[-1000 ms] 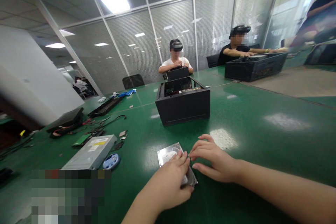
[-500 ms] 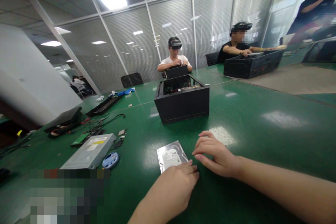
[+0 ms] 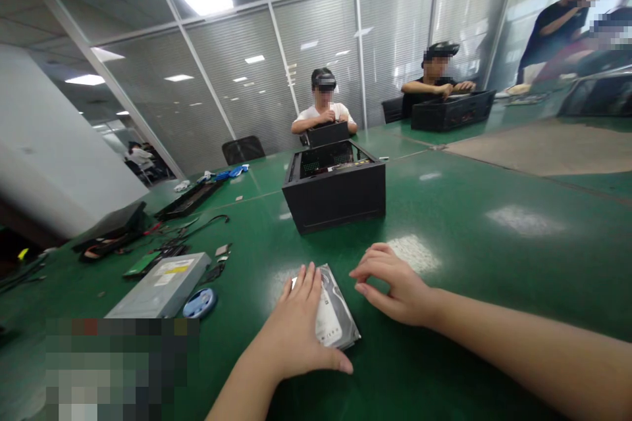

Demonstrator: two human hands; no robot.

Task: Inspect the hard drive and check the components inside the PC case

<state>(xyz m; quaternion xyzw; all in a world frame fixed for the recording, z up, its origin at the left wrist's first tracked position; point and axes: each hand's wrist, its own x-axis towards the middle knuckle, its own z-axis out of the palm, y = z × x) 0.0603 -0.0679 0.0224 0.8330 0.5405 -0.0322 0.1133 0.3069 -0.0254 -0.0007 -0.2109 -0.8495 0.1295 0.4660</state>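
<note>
A silver hard drive (image 3: 336,312) with a white label lies on the green table in front of me. My left hand (image 3: 293,329) is over its left part, fingers stretched out along it and thumb spread toward its near corner; the hand hides that side of the drive. Just right of the drive, my right hand (image 3: 388,284) hovers with loosely bent fingers, a gap between thumb and forefinger, nothing visible in it. Beyond both hands stands a black computer case (image 3: 336,194) with an open top, some parts showing inside.
Left of me lie a grey optical drive (image 3: 153,289), a blue round piece (image 3: 200,303), a green circuit board (image 3: 143,265), cables and a long black panel (image 3: 190,200). Across the green table (image 3: 469,243), people sit behind other black cases (image 3: 451,112).
My left hand has shifted left from the drive's near right corner, spreading its fingers over the drive and baring its right side. My right hand stays nearly in place beside it.
</note>
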